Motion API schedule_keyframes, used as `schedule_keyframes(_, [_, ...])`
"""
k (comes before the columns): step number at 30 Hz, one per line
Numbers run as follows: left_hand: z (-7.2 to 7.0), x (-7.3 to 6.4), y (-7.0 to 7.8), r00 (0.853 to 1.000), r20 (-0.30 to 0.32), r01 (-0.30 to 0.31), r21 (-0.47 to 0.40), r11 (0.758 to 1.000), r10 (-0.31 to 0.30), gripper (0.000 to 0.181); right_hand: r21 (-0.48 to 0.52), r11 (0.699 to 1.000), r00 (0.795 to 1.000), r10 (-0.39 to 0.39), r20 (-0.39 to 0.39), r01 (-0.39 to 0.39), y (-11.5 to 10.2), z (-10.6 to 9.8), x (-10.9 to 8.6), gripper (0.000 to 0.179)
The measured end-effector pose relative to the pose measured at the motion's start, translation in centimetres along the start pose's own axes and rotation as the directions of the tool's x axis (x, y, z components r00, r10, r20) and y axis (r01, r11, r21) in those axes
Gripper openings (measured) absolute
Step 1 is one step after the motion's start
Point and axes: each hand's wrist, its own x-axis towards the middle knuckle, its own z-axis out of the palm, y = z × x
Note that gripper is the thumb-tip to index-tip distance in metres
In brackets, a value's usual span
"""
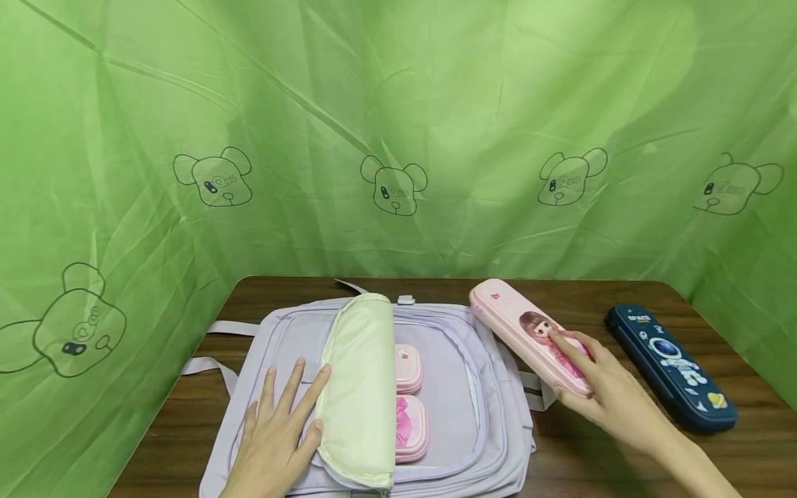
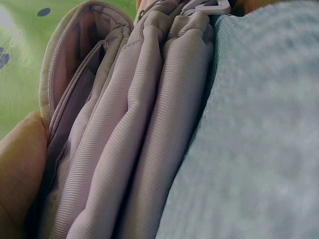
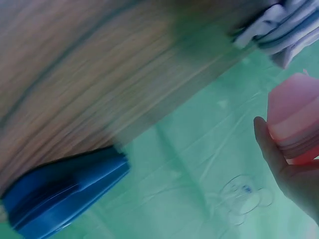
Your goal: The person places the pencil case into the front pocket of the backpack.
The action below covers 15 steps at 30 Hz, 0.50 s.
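A lavender backpack (image 1: 451, 360) lies flat on the table, its front pocket partly opened. My left hand (image 1: 274, 432) rests with spread, straight fingers against the folded-back flap (image 1: 361, 394), whose pale yellow lining shows. Two pink cases (image 1: 412, 432) lie inside the pocket, partly covered by that flap. To the right of the bag, my right hand (image 1: 613, 394) grips the lower end of a pink pencil case (image 1: 507, 315) with a doll picture, held tilted above the table. In the right wrist view, the fingers and the pink pencil case (image 3: 296, 109) are partly cut off.
A navy pencil case (image 1: 669, 366) with an astronaut lies on the brown wooden table (image 1: 579, 456), right of my right hand. Bag straps (image 1: 233, 327) stick out on the left side. A green cloth (image 1: 467, 90) with bear drawings encloses the table at the back and sides.
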Motion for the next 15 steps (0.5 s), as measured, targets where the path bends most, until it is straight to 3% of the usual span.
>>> schedule_keyframes(15, [0.0, 0.1, 0.0, 1.0, 0.006, 0.004, -0.002, 1.0, -0.004, 0.066, 0.07, 0.992, 0.992, -0.113, 0.062, 0.109, -4.6, 2.3, 1.6, 0.08])
